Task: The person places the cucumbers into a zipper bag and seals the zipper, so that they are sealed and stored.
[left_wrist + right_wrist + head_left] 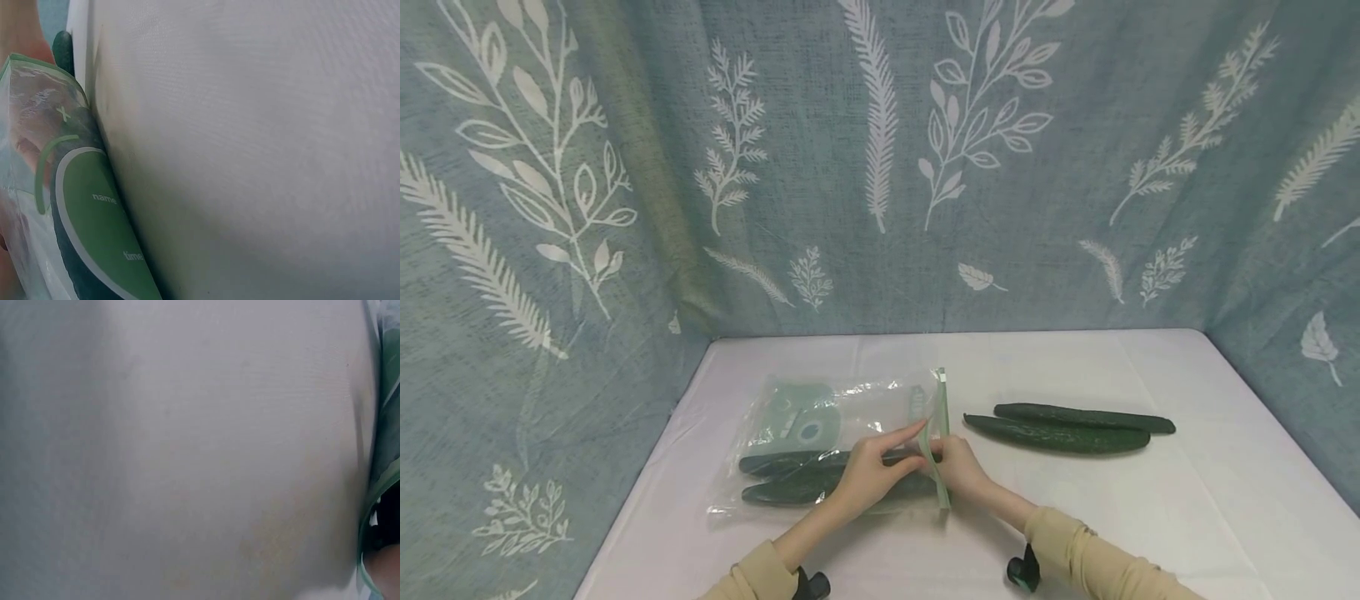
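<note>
A clear zip bag (880, 400) with a green print lies on the table, its green-edged mouth toward the right. Inside it two dark green cucumbers (782, 492) lie side by side along the near half. My left hand (868, 475) lies over the bag, thumb and index finger pinching its rim at the mouth. At the opening is my right hand (958, 467), its fingers reaching past the rim by the cucumber ends. The rim partly hides those fingers, and I cannot tell whether they grip a cucumber. The left wrist view shows the bag's green label (100, 219) close up.
Two more cucumbers (1067, 433) lie together on the white-covered table (1150, 517), right of the bag. A blue-green curtain (850, 275) with white leaf prints stands behind the table and along both sides.
</note>
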`<action>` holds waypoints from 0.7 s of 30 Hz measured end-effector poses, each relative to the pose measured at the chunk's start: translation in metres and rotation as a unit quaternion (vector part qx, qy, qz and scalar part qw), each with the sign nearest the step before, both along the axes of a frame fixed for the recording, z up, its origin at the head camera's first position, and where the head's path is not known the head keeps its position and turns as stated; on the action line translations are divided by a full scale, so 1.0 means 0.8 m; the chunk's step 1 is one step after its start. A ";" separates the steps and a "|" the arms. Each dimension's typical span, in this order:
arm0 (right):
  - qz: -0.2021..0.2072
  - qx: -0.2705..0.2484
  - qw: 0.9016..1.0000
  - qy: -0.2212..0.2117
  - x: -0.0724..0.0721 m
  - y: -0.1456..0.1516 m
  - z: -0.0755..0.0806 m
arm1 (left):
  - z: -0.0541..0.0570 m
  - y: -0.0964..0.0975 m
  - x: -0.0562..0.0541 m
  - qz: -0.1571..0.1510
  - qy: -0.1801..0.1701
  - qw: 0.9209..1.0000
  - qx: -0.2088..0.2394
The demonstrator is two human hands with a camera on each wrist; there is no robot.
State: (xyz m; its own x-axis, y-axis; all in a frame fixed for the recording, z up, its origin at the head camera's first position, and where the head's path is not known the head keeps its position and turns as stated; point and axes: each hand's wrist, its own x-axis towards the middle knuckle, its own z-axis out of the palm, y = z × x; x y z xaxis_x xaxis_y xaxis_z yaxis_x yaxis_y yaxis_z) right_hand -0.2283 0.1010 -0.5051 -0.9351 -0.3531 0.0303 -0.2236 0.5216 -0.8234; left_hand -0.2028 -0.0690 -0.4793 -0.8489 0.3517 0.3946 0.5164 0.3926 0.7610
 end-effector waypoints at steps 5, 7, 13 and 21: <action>0.003 -0.008 1.000 0.002 0.001 0.001 -0.001 | -0.002 0.000 -0.001 -0.001 0.000 1.000 -0.003; 0.004 -0.010 1.000 -0.006 0.000 0.002 -0.001 | -0.002 0.000 -0.001 -0.002 0.000 1.000 -0.004; 0.014 -0.018 1.000 -0.017 0.000 0.003 -0.001 | -0.002 0.000 -0.001 -0.001 -0.006 1.000 -0.003; 0.012 -0.016 1.000 -0.016 -0.001 0.004 0.000 | 0.000 0.001 0.001 -0.001 -0.004 1.000 -0.003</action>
State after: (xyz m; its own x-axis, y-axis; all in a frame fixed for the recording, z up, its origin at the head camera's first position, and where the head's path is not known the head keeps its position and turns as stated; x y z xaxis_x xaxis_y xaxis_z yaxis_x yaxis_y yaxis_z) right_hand -0.2290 0.1043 -0.5055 -0.9273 -0.3740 0.0126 -0.2089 0.4896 -0.8466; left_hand -0.2020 -0.0679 -0.4797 -0.8509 0.3564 0.3860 0.5118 0.3960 0.7624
